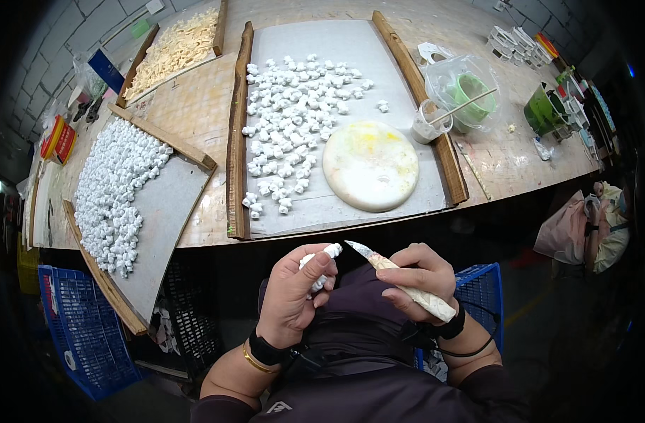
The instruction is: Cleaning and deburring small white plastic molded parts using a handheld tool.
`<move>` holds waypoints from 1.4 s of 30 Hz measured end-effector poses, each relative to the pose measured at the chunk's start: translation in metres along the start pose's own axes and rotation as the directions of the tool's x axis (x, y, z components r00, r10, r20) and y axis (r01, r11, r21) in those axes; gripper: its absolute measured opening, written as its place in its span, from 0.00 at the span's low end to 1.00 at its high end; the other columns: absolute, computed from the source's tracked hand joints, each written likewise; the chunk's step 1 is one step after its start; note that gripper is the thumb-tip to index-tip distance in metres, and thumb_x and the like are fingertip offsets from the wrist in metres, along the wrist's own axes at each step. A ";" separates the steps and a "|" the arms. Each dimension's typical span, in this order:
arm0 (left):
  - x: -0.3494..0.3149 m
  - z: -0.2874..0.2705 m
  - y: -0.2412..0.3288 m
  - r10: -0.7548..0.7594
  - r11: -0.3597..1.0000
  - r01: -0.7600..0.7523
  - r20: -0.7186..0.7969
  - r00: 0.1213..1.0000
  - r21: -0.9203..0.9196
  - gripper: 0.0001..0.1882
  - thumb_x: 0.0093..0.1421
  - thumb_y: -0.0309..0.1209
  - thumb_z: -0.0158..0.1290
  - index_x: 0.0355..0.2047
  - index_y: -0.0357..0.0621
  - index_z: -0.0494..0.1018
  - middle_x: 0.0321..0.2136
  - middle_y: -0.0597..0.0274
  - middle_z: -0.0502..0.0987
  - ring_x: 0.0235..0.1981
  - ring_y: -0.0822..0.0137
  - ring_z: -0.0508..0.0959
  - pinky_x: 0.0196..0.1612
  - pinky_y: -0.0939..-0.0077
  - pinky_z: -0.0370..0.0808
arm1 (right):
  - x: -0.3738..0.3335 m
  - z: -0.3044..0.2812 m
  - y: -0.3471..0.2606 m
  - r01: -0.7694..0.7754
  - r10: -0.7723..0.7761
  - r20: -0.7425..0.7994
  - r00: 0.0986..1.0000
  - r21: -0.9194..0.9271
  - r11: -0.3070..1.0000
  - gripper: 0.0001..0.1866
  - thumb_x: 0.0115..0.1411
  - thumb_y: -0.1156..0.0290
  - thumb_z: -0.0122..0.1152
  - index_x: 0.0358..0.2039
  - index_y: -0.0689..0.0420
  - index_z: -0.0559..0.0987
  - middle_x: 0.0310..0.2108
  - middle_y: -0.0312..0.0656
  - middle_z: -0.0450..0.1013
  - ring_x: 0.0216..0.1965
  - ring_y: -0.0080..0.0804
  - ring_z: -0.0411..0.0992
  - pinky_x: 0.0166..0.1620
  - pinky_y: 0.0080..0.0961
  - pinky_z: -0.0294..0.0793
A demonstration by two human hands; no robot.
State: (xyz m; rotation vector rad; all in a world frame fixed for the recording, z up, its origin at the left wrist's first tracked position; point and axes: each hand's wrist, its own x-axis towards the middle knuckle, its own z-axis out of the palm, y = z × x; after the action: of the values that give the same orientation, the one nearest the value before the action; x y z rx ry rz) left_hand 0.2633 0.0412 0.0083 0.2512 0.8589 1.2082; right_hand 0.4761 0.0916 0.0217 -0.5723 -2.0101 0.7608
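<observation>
The left hand [291,289] grasps small white pieces, one white piece [332,250] pinched out at the thumb and forefinger. The right hand's fingers are wrapped round a knife [384,265] with a pale handle, its tip just beside that piece.

Straight ahead of the fingers, a wood-railed tray [239,141] carries scattered white pieces and a round white slab [370,173]. Left of the fingers, a second tray [169,204] bears a dense heap of similar pieces; farther off, a third tray [220,28] holds cream-coloured ones. Ahead and right, a cup [427,130] contains a stick [467,106], near a green container [486,100] in clear plastic. A blue crate [486,285] sits just right of the right hand, its contents mostly hidden.
</observation>
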 end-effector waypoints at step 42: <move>-0.003 0.003 0.001 0.023 0.999 -0.021 -0.031 0.999 0.047 0.11 0.61 0.33 0.56 0.41 0.40 0.74 0.26 0.65 0.75 0.22 0.79 0.73 0.18 0.91 0.64 | -0.002 0.010 0.001 0.097 -0.103 -0.022 0.994 -0.177 0.979 0.19 0.45 0.77 0.69 0.41 0.55 0.81 0.34 0.38 0.76 0.22 0.26 0.68 0.24 0.20 0.67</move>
State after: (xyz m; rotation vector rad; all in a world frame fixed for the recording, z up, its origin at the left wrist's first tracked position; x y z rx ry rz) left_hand 0.2644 0.0402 0.0127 0.2808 0.9152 1.2160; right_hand 0.4686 0.0883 0.0162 -0.5755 -2.0736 0.5139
